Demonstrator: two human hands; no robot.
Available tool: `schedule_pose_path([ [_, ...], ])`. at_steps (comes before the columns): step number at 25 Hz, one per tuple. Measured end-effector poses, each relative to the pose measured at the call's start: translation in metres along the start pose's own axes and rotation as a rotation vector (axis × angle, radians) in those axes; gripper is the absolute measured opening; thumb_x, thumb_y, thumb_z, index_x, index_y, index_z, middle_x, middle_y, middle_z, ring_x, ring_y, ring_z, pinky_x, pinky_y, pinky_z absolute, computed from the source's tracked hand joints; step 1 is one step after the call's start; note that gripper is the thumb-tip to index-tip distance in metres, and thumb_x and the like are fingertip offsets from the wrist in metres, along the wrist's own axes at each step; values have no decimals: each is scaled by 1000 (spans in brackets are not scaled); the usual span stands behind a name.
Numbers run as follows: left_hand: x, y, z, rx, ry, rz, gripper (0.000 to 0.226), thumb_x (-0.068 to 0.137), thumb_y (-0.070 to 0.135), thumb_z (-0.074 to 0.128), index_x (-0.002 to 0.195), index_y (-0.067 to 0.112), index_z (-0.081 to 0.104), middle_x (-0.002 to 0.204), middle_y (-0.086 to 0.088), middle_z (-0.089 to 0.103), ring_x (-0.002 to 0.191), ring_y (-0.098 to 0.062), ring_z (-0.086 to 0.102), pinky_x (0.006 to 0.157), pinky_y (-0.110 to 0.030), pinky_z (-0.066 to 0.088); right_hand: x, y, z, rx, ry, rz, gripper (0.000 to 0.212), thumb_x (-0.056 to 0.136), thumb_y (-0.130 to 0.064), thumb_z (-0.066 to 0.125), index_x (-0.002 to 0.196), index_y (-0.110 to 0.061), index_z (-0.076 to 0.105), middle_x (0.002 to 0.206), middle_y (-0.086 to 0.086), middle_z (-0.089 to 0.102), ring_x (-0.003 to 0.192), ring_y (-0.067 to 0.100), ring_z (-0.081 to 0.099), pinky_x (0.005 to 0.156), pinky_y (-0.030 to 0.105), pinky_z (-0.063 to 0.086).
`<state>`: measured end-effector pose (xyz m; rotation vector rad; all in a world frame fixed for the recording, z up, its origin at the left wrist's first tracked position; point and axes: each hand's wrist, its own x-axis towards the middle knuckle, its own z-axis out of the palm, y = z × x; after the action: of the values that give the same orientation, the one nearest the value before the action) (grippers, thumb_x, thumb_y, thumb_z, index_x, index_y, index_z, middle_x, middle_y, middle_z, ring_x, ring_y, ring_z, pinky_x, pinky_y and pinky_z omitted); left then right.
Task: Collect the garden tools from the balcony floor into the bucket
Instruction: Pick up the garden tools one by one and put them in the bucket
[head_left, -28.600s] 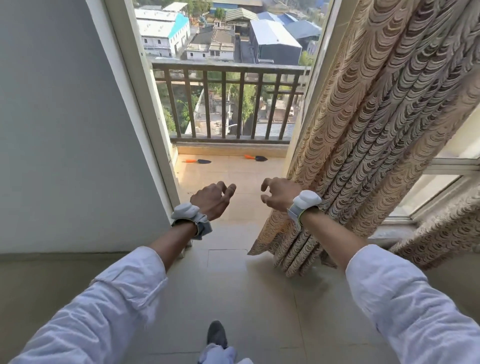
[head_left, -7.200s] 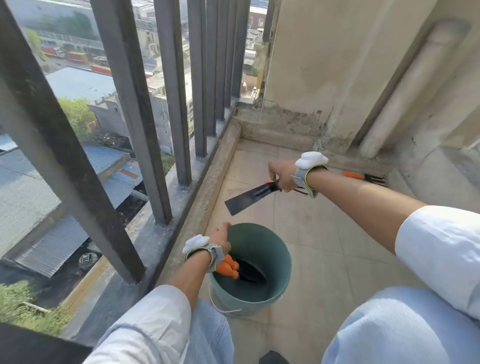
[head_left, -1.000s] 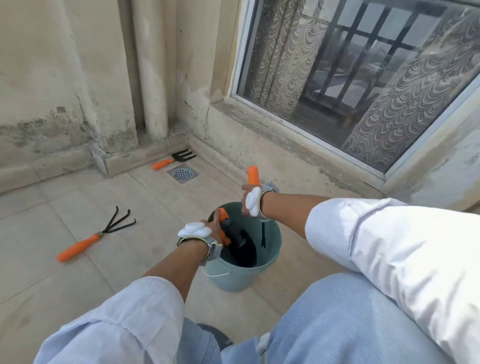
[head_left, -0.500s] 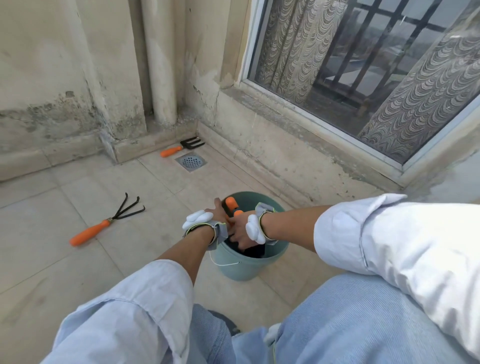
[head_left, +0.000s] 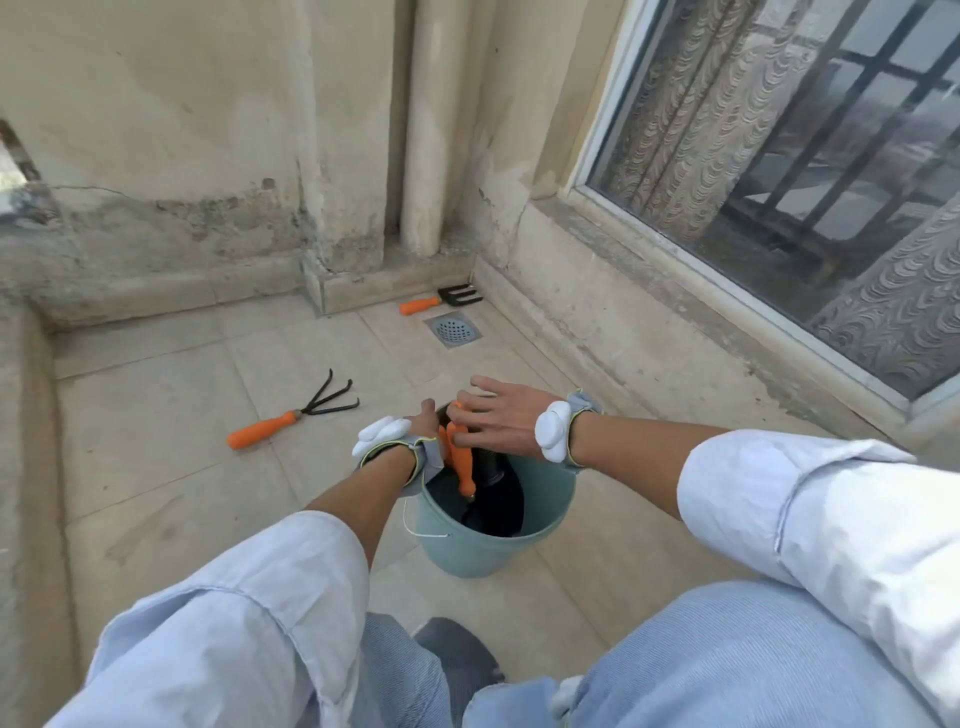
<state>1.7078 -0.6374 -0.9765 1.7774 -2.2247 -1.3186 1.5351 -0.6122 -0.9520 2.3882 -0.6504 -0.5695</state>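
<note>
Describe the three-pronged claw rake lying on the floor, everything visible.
The claw rake lies flat on the beige floor tiles, left of the green bucket. It has a smooth orange handle, looking like plastic, and three curved black prongs, seemingly metal, fanning toward the upper right. Nothing but the floor touches it; both hands are at the bucket.

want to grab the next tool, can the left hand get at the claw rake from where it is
Probably yes: the claw rake lies on open tile left of the bucket, nothing between it and the left hand.
</note>
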Motion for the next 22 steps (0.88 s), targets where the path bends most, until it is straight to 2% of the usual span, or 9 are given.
schedule_pose_path([
  [4,-18,-51,-40,-141,86,-180,50,112,35,27,156,14,34,153,-17,46,131,-30,51,107,-34,36,58,2,-22,77,-33,146,50,86,-14,53,135,-21,52,133,8,54,118,32,56,110,48,36],
  [5,-24,-62,-48,-132,110,-214,52,109,35,38,157,15,32,154,-17,44,131,-30,50,106,-35,37,72,4,-28,109,-52,187,59,81,-14,58,139,-21,49,136,9,50,120,33,52,111,48,33],
  [7,-35,-84,-65,-26,185,-248,75,97,30,65,159,14,27,158,-19,39,141,-35,44,114,-42,36,99,8,-37,167,-88,258,68,75,-15,64,140,-19,45,141,10,46,124,34,48,113,48,28],
  [9,-45,-117,-80,-76,263,-334,81,91,25,72,157,10,28,150,-22,46,138,-40,48,113,-46,41,138,9,-48,197,-87,278,69,75,-15,67,140,-18,45,143,10,44,127,33,46,113,48,28],
  [12,-52,-159,-97,-210,435,-405,47,99,22,54,141,8,38,121,-22,63,114,-41,63,93,-46,52,184,15,-56,227,-101,269,69,77,-17,70,141,-18,43,144,9,43,130,30,44,113,44,30],
  [13,-55,-169,-101,-248,483,-443,48,100,26,54,141,6,40,124,-24,61,114,-42,62,92,-45,50,196,19,-56,228,-93,261,65,80,-16,67,140,-19,43,143,8,44,129,30,45,112,43,31],
  [16,-57,-202,-109,-152,551,-525,89,81,34,80,154,16,32,143,-24,45,127,-43,54,102,-51,48,234,39,-47,290,-60,252,55,86,-10,56,139,-20,45,138,7,49,126,29,47,107,40,33],
  [19,-53,-228,-117,-188,680,-621,71,88,16,67,150,20,32,134,-21,48,119,-46,58,92,-46,47,274,50,-30,430,-126,281,60,85,-4,55,142,-20,45,138,5,51,128,27,48,104,36,34],
  [22,-42,-236,-108,-67,727,-664,81,82,6,67,152,19,28,134,-15,46,118,-41,55,87,-44,46,303,48,0,535,-220,260,57,92,-6,52,145,-24,43,142,2,51,131,26,47,105,36,35],
])
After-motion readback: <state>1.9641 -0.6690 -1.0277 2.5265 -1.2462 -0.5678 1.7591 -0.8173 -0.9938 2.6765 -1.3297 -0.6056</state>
